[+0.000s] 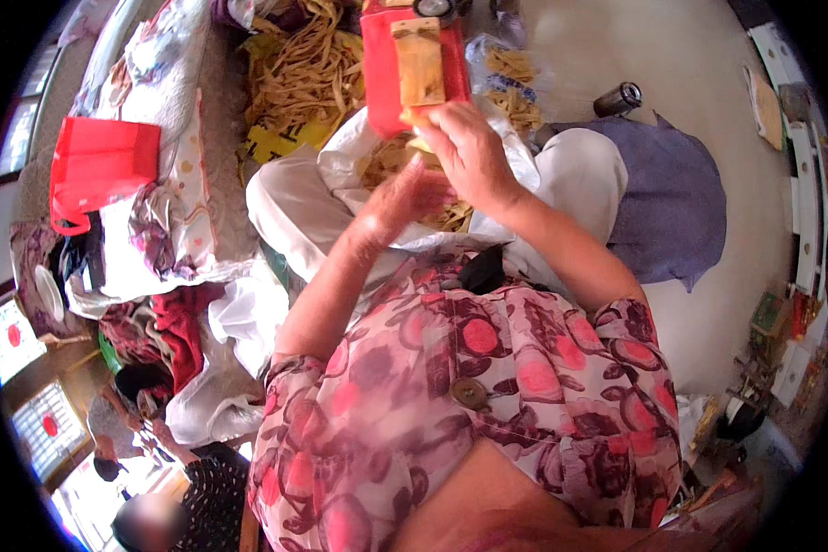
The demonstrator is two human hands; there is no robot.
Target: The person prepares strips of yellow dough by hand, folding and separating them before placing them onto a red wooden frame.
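Two hands meet over the lap, right by the red stand!

In we go: the right hand (474,152) is up at the lower edge of the red stand (380,83), fingers drawn in narrow, a small yellow piece (415,117) right at their tips. Pinched or merely touched? Cannot tell from here! That piece sits just by the lower end of the wooden board (420,64), which lies lengthwise on the stand.

Now the left hand (409,195), just below and to the left, fingers partly spread, palm turned toward the other hand; its inner side is hidden, so there's no telling whether it holds anything. Beneath both, tan strips (451,219) lie in the white sheet (345,152), spread between two pale-trousered knees.

And look beside the stand's left edge: a big heap of long strips (308,74) on yellow sheeting (285,138)! Off the right edge, a clear plastic bag (515,106) with more pieces. Farther right on the floor (690,55), a dark bottle (617,99) lies near the top edge of a purple-blue cloth (667,202). Across on the left, a red bag (106,164) sits near the left edge of the bed (193,207).
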